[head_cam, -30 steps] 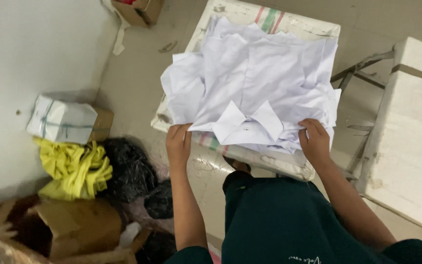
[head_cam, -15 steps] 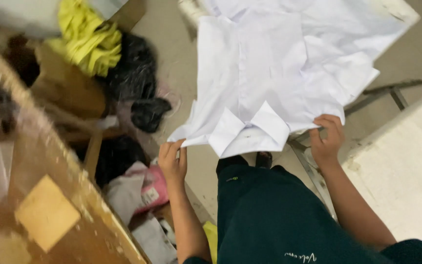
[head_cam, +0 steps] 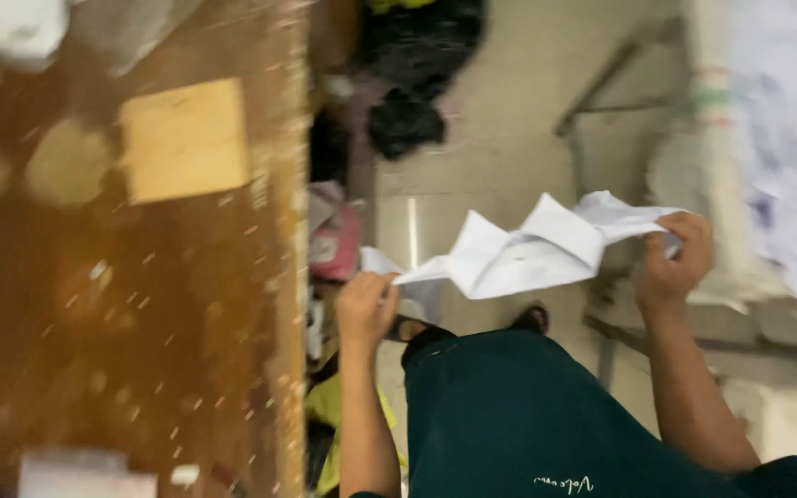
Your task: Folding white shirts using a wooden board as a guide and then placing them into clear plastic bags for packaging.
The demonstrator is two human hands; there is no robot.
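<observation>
A white shirt [head_cam: 528, 249] with its collar showing hangs stretched between my two hands, in front of my dark green clothing. My left hand [head_cam: 364, 309] pinches its left edge. My right hand [head_cam: 673, 258] grips its right edge, close to a table piled with more white cloth [head_cam: 786, 138]. The picture is blurred by motion.
A brown wooden tabletop [head_cam: 122, 304] fills the left, with a tan cardboard square [head_cam: 186, 138] on it. Black bags [head_cam: 417, 65] and pink and yellow items [head_cam: 336, 244] lie on the floor between the tables. A metal table frame [head_cam: 601, 101] stands to the right.
The shirt has come off the pile on the right table and is now held up between both hands. My view has swung left, bringing the brown tabletop in.
</observation>
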